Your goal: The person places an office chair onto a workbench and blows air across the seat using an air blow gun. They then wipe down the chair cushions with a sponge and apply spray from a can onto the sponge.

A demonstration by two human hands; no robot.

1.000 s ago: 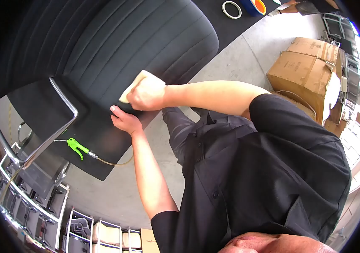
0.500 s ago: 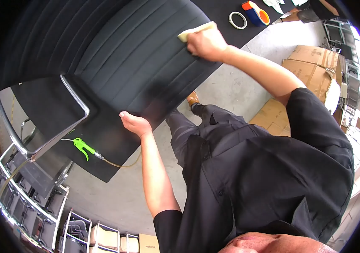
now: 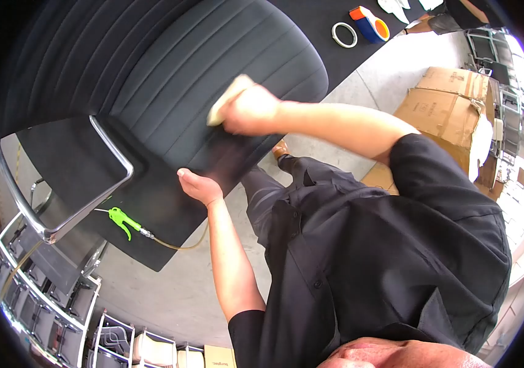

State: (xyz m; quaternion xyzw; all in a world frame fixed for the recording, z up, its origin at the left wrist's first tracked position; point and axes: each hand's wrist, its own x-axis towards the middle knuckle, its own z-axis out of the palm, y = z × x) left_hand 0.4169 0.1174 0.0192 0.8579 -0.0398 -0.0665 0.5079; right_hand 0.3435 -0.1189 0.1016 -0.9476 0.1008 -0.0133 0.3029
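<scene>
A black office chair with a ribbed seat [image 3: 182,67] lies before me. Its ribbed backrest [image 3: 59,73] rises at the upper left, and a chrome armrest [image 3: 111,147] curves beside it. My right hand [image 3: 253,109] is closed around a pale yellow sponge or folded cloth [image 3: 232,98], against the middle of the seat; hand and pad are slightly blurred. At the near lower edge of the seat, my left hand [image 3: 202,187] grips the chair, some of its fingers hidden by dark material. A bright green air blow gun [image 3: 122,221] with a hose rests left of that hand.
On the black table surface [image 3: 320,18] lie a white tape roll [image 3: 344,35] and a blue-orange tape dispenser [image 3: 371,26]. Cardboard boxes [image 3: 437,110] stand to the right. Metal racks [image 3: 59,313] line the lower left. Another person's arm [image 3: 420,26] shows at the top right.
My right hand has swept the pad from the seat's far right edge down and left to its middle. The chair and my left hand have shifted only slightly.
</scene>
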